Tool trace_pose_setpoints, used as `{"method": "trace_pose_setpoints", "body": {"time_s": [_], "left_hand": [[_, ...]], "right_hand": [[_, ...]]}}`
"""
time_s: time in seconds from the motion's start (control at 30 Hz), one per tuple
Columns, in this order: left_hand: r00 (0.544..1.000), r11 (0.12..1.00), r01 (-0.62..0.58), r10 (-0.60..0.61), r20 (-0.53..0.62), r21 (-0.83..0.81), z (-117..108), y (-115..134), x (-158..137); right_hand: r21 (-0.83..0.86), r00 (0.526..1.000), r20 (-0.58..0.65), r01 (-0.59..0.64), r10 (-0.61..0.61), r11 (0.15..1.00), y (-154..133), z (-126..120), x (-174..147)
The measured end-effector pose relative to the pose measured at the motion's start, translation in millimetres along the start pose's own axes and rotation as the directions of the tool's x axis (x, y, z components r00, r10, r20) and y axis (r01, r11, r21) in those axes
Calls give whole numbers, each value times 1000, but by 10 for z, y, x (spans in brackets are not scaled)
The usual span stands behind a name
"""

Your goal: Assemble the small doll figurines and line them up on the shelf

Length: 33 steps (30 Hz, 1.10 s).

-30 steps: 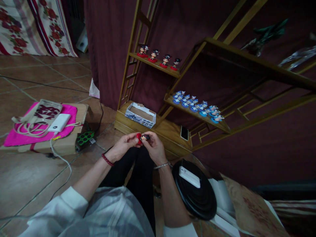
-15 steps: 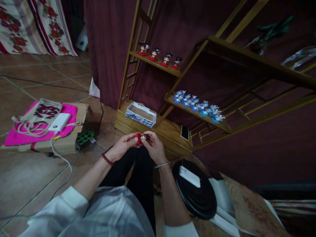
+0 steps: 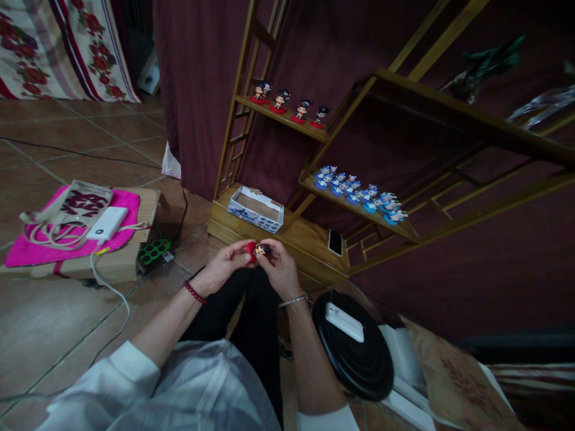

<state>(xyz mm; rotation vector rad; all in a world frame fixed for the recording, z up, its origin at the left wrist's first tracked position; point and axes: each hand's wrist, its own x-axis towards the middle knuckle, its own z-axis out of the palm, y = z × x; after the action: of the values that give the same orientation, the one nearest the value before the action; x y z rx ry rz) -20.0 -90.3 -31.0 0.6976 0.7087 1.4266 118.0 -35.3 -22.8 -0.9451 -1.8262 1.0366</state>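
Between my two hands, above my knees, lies a small black-haired figurine (image 3: 261, 251) on its side, with its red base to the left. My left hand (image 3: 227, 264) pinches the red base between thumb and fingers. Closed around the head end is my right hand (image 3: 281, 269). Similar figurines (image 3: 302, 111) with red bases stand in a row on the upper left shelf. On the middle shelf are several blue-and-white figurines (image 3: 357, 193). An open white printed box (image 3: 257, 211) sits on the low wooden ledge just beyond my hands.
A dark phone (image 3: 335, 242) lies on the ledge's right part. To my right is a black round stool (image 3: 353, 359) bearing a white device (image 3: 345, 321). At left, a cardboard box (image 3: 119, 263) carries a pink cloth, a bag and a white power bank (image 3: 108, 223) with a cable.
The figurine has turned very slightly in my fingers. Both hands stay in nearly the same place, and the view shifts a little.
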Motion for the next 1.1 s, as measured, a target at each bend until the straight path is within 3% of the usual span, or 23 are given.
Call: {"method": "trace_pose_setpoints", "body": {"time_s": [0.67, 1.1], "left_hand": [[997, 997, -76, 76, 23, 4, -33, -24, 32], [1000, 1000, -1, 1, -4, -23, 8, 2, 16]], "right_hand": [[17, 996, -84, -40, 42, 999, -60, 85, -1], [-272, 995, 82, 80, -60, 959, -192, -92, 10]]}}
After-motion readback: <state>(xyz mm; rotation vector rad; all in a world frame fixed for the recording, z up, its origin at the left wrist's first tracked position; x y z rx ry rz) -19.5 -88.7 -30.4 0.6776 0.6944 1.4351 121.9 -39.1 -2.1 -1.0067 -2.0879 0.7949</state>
